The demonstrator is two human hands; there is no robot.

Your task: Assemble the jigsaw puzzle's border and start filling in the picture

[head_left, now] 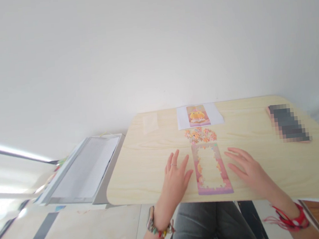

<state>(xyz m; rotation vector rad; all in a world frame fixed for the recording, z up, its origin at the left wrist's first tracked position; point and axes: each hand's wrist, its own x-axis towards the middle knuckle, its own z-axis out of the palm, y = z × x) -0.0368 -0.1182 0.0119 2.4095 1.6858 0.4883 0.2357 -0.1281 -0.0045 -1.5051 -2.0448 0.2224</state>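
Observation:
A pink jigsaw puzzle frame with a hollow middle lies flat near the table's front edge. To its left, my left hand rests with fingers spread, wearing a ring. My right hand is on the other side, fingers apart, its tips close to the frame's right border. Neither hand holds anything. Just beyond the frame is a small heap of loose puzzle pieces, mostly orange and pink. Behind them a white sheet carries a printed picture of a yellow character.
The light wooden table stands against a white wall. A dark, pixelated flat object lies at the right. A clear plastic sleeve is at the back left. Left of the table stands a grey-white box with paper on top.

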